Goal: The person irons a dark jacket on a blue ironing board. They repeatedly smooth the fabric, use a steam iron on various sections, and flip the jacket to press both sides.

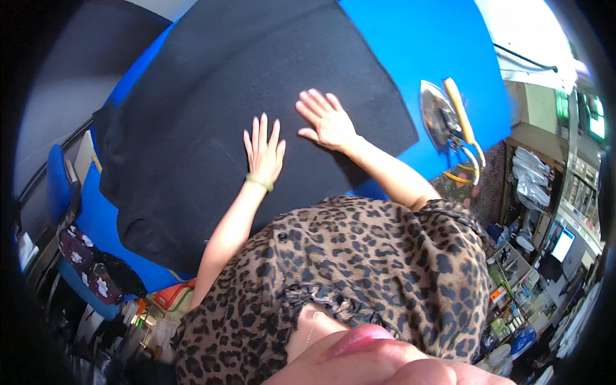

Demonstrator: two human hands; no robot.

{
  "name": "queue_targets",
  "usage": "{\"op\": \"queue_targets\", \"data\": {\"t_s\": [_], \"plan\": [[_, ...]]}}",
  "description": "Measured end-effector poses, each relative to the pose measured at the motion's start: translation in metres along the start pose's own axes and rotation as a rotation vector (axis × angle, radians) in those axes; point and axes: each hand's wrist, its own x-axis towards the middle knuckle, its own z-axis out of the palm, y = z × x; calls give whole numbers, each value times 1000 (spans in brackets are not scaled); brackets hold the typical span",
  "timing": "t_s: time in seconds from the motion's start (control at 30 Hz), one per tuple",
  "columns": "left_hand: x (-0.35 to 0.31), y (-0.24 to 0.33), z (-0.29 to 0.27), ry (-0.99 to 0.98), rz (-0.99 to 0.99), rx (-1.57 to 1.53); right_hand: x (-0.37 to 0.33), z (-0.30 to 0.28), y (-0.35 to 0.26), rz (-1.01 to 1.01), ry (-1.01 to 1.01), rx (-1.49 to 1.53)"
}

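Note:
A large piece of black fabric [212, 83] lies spread over a blue-topped table [423, 38]. My left hand [264, 154] rests flat on the fabric near its middle, fingers stretched forward, a pale green bangle [260, 183] on the wrist. To the right and a little farther off, my right hand [328, 120] is also laid on the fabric, palm down with the fingers apart. Neither hand holds anything. A clothes iron [443, 115] with a light-coloured handle is on the blue surface, beyond the right edge of the fabric.
Yellowish cords [471, 168] trail from the iron over the table's right edge. At the left stands a blue chair [59, 186] with a dark flowered cloth [90, 263] near it. Cluttered shelves [520, 276] and a clear plastic bundle [531, 178] are on the right.

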Motion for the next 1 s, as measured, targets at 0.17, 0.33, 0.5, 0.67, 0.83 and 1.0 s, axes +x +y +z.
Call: {"op": "queue_targets", "data": {"t_s": [0.17, 0.33, 0.5, 0.67, 0.83, 1.0], "plan": [[-72, 27, 23, -176, 123, 8, -63, -15, 105, 546, 278, -406], [-71, 13, 34, -169, 308, -62, -62, -25, 102, 877, 277, -299], [-60, 37, 48, -237, 439, 19, -65, -26, 135, 548, 171, -521], [-62, 41, 36, -218, 410, -31, -53, -26, 141, 523, 46, -528], [-55, 29, 42, -104, 352, -130, 33, -7, 153, 596, 101, -288], [-25, 53, 47, -44, 195, -8, 84, 1, 159, 577, 240, -192]]}}
